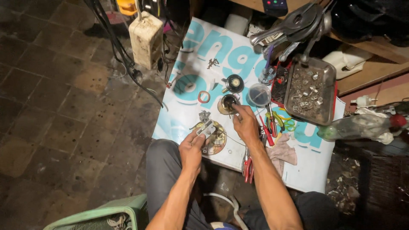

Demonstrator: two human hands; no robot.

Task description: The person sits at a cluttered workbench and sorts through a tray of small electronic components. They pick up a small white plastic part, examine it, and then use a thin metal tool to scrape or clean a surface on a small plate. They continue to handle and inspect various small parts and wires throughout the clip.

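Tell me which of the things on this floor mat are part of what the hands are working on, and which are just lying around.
In hand:
- left hand on small grey metal part
- round brass plate under it
- right hand at round brass-and-black part

Lying about:
- metal tray of small hardware
- red-handled pliers
- red rubber ring
- pink rag
- plastic bottle

A makeshift repair workshop on a dark tiled floor (51, 98). A printed banner (306, 162) serves as work mat, strewn with pliers (247, 166), screws (212, 63) and small round parts. A metal tray (330, 91) holds loose hardware, and a grimy power strip (145, 37) with tangled cables (115, 47) lies nearby.
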